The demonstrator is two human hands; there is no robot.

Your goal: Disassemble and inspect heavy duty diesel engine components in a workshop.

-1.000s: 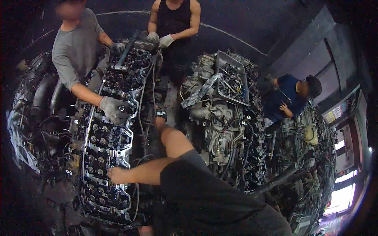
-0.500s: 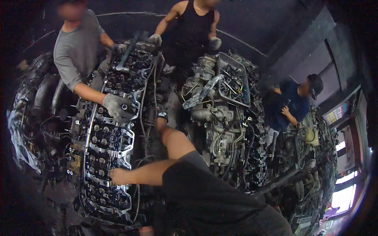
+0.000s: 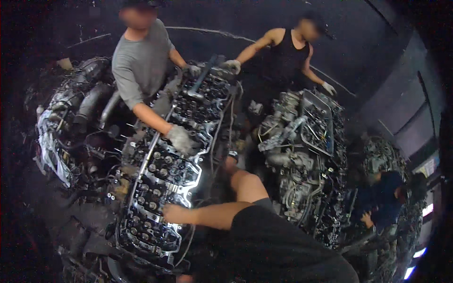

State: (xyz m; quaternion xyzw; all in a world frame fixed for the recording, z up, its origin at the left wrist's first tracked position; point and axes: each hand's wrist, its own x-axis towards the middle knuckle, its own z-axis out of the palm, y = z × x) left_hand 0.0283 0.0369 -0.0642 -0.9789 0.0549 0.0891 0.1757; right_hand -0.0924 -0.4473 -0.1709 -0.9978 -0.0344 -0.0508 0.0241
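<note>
The long black-and-silver metal engine point(image 3: 158, 162) with its valve gear laid bare lies slantwise on my left, its far end up by two co-workers and its near end down toward the lower edge of my view. I judge it very heavy and wholly stiff, not something one hand could shift; the wet shine on it suggests an oily, slippery skin, and the small upright valve parts look easier to knock than the casting itself. For a firm hold I would trust the solid crossbars or the bright scalloped metal flange point(image 3: 194, 179) along its right edge, minding that edge against bare skin.

My bare hand point(image 3: 175, 213), which I take to be my right, reaches in from my loose black sleeve point(image 3: 264, 236) and rests on the valve gear, just inside the right edge and toward the near end. Its fingers look bunched, but blur hides their tips, so I cannot tell whether they close round anything. I cannot make out my other hand.

Farther up the same engine, well apart from mine, a co-worker's grey-gloved hand point(image 3: 183, 140) bears on the valve gear; beyond it a dark long-handled tool with a silver head point(image 3: 194, 93) lies across the far end.
</note>
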